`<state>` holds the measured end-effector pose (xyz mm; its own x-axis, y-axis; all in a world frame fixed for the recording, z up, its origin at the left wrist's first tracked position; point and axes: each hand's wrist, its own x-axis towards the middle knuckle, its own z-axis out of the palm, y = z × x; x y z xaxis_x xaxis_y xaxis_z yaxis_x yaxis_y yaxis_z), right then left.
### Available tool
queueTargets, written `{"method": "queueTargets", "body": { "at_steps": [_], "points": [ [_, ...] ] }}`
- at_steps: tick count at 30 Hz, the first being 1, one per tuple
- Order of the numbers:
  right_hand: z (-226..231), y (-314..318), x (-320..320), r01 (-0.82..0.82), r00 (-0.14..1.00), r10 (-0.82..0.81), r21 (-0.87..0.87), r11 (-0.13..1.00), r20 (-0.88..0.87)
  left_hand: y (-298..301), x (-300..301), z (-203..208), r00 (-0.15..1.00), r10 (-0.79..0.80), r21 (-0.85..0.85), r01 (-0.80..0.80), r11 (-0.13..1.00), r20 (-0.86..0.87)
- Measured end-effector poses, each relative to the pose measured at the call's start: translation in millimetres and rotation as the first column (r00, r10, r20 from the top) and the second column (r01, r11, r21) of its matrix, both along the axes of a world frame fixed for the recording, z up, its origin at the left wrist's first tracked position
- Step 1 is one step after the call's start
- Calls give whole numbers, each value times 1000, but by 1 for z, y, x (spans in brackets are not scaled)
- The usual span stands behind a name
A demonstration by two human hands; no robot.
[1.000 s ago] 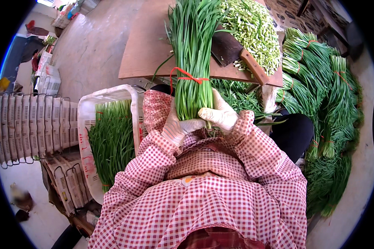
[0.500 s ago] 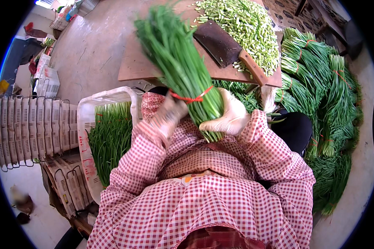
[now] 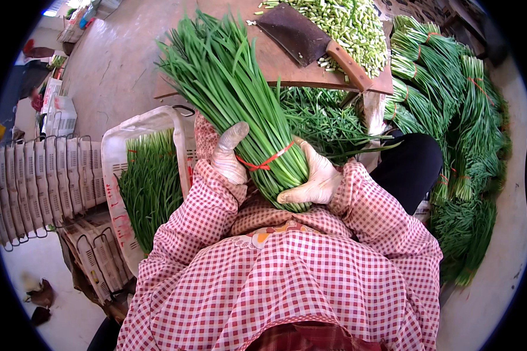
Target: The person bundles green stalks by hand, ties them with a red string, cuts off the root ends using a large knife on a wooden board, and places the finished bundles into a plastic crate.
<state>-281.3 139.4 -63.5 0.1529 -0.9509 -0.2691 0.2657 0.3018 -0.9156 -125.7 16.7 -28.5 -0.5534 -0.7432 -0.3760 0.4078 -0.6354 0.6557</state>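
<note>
Head view: you have the bundle [image 3: 234, 99] of long greens in both hands, in front of your chest. Its long axis slants from the cut ends by your right hand [image 3: 317, 175], low and to the right, up to the leaf tips at upper left, over the near edge of the table [image 3: 273, 65]. Your right hand is wrapped around the butt, thumb across it; your left hand [image 3: 229, 155] cups the left side near the red tie [image 3: 269, 162], thumb up, fingers hidden underneath. Your left hand is the nearer one to the white crate [image 3: 112, 202], which stands beside your left arm with tied greens [image 3: 152, 187] lying lengthwise in it. More crates [image 3: 47, 181] are stacked farther left; what they contain, you can't tell.
</note>
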Motion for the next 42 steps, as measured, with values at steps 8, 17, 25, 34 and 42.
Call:
{"method": "queueTargets", "body": {
  "at_steps": [8, 17, 25, 34, 42],
  "points": [
    [-4, -18, -1, 125, 928, -153, 103, 987, 338, -11, -22, 49, 971, -40, -20, 47, 999, 234],
    [38, -75, -16, 87, 905, -99, 49, 995, 414, -8, -6, 23, 964, -251, -44, 256, 966, 87],
    [5, -83, -8, 340, 939, -333, -90, 936, 86, -2, -27, 1, 978, -178, 155, 193, 969, -108],
    [48, -66, -26, 294, 956, -291, -162, 942, 44, -14, -35, 11, 975, -198, 168, 214, 962, -104],
    [43, -72, -18, 255, 720, -396, -313, 915, -570, -14, -50, 27, 973, -231, 165, 226, 960, 16]
  ]
}}
